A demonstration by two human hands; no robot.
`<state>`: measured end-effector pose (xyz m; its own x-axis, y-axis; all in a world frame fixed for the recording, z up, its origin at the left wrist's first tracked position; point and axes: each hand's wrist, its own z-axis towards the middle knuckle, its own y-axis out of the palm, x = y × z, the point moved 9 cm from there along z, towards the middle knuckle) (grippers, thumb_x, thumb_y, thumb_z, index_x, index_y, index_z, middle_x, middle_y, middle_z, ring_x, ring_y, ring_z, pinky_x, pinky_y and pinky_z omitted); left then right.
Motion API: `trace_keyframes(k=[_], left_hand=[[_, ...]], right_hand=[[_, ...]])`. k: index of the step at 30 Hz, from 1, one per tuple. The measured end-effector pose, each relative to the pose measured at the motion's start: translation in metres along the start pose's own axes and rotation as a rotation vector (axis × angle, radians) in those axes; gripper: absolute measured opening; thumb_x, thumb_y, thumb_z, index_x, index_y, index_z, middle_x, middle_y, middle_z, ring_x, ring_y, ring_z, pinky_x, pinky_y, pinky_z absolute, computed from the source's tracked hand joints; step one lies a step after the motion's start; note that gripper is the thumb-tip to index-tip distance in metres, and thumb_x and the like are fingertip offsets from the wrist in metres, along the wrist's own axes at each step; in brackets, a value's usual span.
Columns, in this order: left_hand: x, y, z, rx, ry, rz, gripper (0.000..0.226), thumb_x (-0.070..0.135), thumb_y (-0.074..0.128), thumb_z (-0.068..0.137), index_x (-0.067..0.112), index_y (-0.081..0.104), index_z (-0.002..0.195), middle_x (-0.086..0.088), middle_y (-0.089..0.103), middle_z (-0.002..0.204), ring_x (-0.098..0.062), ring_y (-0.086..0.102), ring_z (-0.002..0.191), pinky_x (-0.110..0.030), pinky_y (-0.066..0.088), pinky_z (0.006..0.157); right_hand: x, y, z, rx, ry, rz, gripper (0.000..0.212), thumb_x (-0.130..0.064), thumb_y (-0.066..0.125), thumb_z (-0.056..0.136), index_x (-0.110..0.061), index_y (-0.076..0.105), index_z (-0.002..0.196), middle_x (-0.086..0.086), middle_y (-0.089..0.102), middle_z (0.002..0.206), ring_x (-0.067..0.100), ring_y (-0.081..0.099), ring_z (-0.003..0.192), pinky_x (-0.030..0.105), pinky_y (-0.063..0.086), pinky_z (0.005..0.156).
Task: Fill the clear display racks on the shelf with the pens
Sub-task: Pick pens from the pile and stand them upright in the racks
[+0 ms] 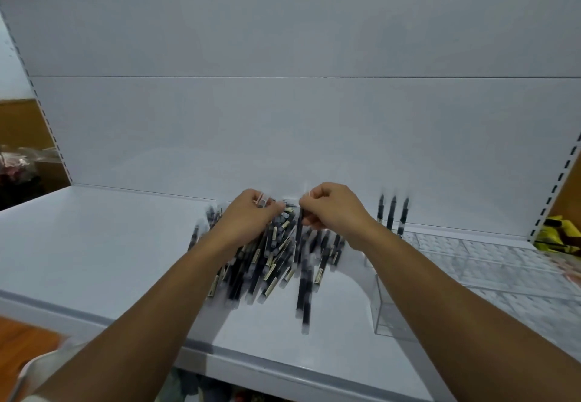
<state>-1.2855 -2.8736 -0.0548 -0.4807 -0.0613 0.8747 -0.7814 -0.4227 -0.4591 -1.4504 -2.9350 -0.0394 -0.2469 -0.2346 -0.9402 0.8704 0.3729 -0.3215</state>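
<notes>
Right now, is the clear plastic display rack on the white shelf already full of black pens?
No, only three black pens stand upright at the back of the clear plastic display rack.

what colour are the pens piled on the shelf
The pens are black with pale label bands, in the head view.

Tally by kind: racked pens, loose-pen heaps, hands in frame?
Black pens upright in the clear plastic display rack: 3
Heaps of loose black pens on the white shelf: 1, pens too blurred to count
Bare hands: 2, left hand and right hand
Total: 6
</notes>
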Motion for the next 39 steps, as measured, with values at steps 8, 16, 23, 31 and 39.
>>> trace_keyframes(k=[8,16,23,31,39], left_hand=[[0.014,0.028,0.016,0.007,0.171,0.869,0.053,0.049,0.065,0.082,0.016,0.043,0.118,0.000,0.055,0.091,-0.021,0.055,0.082,-0.031,0.042,0.063],[0.013,0.025,0.016,0.016,0.148,0.729,0.021,0.026,0.058,0.085,0.015,0.047,0.099,0.003,0.053,0.078,-0.016,0.051,0.069,-0.028,0.037,0.055],[0.029,0.019,0.004,0.063,0.172,0.082,0.009,0.029,0.059,0.090,0.030,0.053,0.096,0.004,0.063,0.082,-0.008,0.059,0.063,-0.022,0.043,0.053],[0.061,0.077,-0.009,-0.037,0.290,-0.419,0.008,0.028,0.065,0.090,0.028,0.059,0.094,0.000,0.072,0.085,0.001,0.054,0.053,-0.015,0.044,0.049],[0.106,0.132,-0.020,-0.154,0.486,-0.576,0.008,0.021,0.066,0.088,0.026,0.059,0.088,-0.015,0.067,0.084,-0.008,0.049,0.052,-0.017,0.041,0.049]], right_hand=[[-0.018,-0.028,-0.018,0.040,-0.116,-0.074,0.005,-0.020,0.066,0.090,-0.017,0.062,0.090,0.000,0.073,0.081,0.007,0.071,0.063,0.024,0.057,0.059],[-0.026,-0.053,-0.034,0.085,-0.201,-0.098,0.009,-0.026,0.067,0.091,-0.020,0.061,0.091,-0.002,0.074,0.079,0.006,0.071,0.068,0.022,0.055,0.063],[-0.027,-0.098,-0.051,0.183,-0.262,-0.072,0.008,-0.024,0.067,0.091,-0.019,0.061,0.090,-0.003,0.073,0.077,0.006,0.071,0.070,0.016,0.052,0.059],[-0.015,-0.183,-0.070,0.394,-0.272,-0.069,0.010,-0.024,0.069,0.089,-0.017,0.061,0.088,0.000,0.073,0.078,0.010,0.072,0.070,0.025,0.054,0.063],[0.005,-0.228,-0.072,0.520,-0.230,-0.210,0.012,-0.025,0.070,0.090,-0.020,0.059,0.086,0.000,0.071,0.078,0.009,0.071,0.066,0.027,0.054,0.066]])
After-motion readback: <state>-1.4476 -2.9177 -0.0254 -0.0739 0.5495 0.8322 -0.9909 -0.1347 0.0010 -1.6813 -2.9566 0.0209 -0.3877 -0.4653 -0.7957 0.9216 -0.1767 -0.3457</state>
